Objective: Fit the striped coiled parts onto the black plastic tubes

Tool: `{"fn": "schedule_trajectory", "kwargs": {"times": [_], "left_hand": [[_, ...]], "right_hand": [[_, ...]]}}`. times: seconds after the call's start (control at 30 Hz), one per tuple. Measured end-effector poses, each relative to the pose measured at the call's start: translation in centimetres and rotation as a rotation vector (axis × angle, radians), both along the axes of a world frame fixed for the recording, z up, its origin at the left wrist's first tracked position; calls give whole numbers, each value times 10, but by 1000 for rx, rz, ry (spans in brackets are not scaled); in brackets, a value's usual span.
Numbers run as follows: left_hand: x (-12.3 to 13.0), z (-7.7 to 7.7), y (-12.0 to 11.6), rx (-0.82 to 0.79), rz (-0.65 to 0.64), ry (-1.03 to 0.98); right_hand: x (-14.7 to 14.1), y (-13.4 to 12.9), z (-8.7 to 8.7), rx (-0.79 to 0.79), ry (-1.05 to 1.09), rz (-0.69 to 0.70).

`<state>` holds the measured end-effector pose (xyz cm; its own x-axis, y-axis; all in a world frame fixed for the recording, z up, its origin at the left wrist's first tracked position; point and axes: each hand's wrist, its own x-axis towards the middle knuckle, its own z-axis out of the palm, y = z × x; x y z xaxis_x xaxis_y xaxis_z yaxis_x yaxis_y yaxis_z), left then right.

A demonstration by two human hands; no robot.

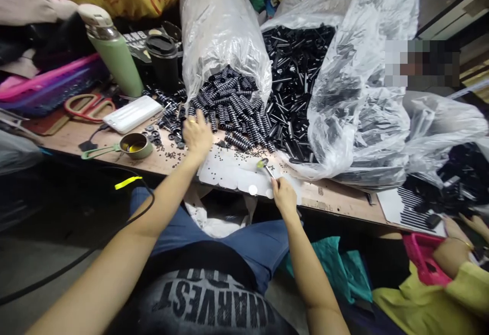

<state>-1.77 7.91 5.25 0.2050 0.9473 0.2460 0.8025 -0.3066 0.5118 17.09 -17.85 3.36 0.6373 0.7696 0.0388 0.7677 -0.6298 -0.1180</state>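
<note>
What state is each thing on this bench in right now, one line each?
Left hand: reaching into the ribbed black parts.
Right hand: gripping a small brush.
Clear bag: lying open, parts spilling out.
Green flask: upright, capped.
Scissors: lying closed.
Small tin: open, yellowish liquid inside.

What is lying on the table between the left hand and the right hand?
In the head view, a white sheet dotted with small black beads lies between the left hand and the right hand, which holds a small brush.

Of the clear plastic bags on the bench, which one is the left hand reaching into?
The left hand is at the mouth of the left bag, which spills ridged black-and-white pieces; the other bag holds plain black tubes.
</note>
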Motion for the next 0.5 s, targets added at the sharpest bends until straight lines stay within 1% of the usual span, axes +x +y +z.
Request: {"fn": "schedule_trajectory", "kwargs": {"times": [0.03, 0.07, 0.1, 0.13, 0.2, 0.27, 0.37, 0.43, 0.5], "left_hand": [[-1, -3, 23, -35, 89, 22], [-1, -6, 39, -80, 116, 54], [-1, -9, 49, -100, 103, 83], [0, -12, 53, -104, 71, 109], [2, -16, 46, -60, -17, 140], [4, -18, 31, -10, -58, 163], [10, -18, 17, -12, -20, 195], [13, -18, 19, -50, 17, 181], [16, -19, 26, -114, 53, 137]], "right_hand": [[7, 3, -1, 61, -23, 31], [16, 8, 0, 123, -53, 51], [26, 15, 3, 176, -87, 54], [38, 23, 7, 216, -117, 29], [63, 43, 15, 236, -123, -67], [86, 63, 22, 189, -50, -162], [108, 85, 28, 139, 97, -211], [111, 91, 33, 165, 152, -207], [107, 90, 38, 223, 217, -183]]}}
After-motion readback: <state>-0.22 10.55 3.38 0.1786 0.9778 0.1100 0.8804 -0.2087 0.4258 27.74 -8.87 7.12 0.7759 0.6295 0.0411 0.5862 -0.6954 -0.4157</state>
